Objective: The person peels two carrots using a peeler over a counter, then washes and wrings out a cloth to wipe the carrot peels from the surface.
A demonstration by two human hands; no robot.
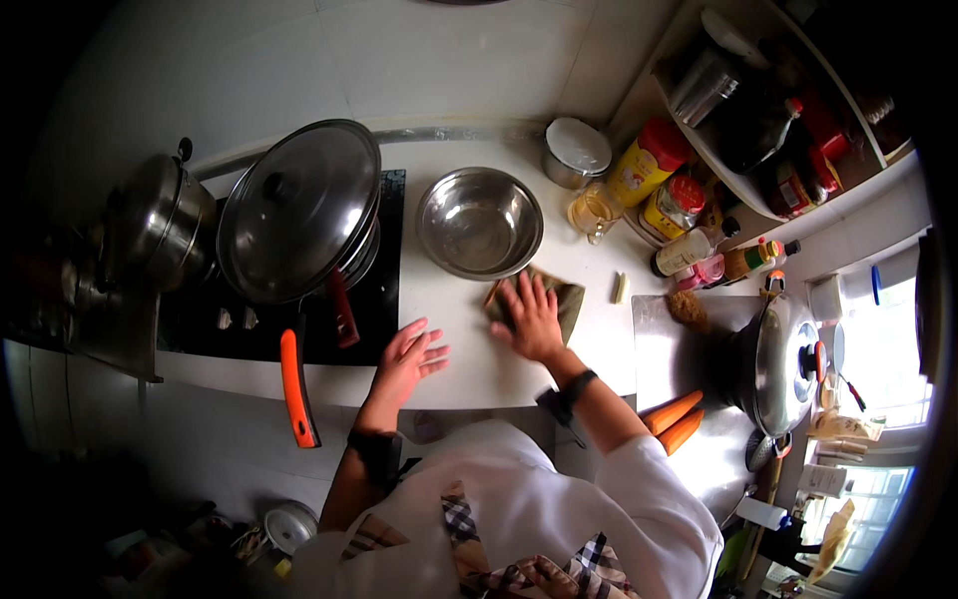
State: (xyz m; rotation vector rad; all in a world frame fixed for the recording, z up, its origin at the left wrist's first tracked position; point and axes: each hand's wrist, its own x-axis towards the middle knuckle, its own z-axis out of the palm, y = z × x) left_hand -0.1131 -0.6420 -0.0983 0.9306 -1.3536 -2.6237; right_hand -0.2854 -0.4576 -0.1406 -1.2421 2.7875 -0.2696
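My right hand (531,318) lies palm down with fingers spread on a dark olive cloth (570,303) on the white countertop (479,374). Part of the cloth is hidden under the hand. Just beyond my fingertips stands a stainless steel bowl (475,224), with nothing seen inside it. My left hand (408,363) is at the counter's front, right of the black cooktop (389,299); its fingers are apart and it holds nothing. Both wrists wear dark bands.
A lidded pan (299,217) with an orange handle (299,389) jutting past the counter edge stands on the cooktop. Left of it is a steel pot (168,224). At right are a glass mug (595,212), condiment bottles (685,251), carrots (677,423) and a lidded wok (782,363).
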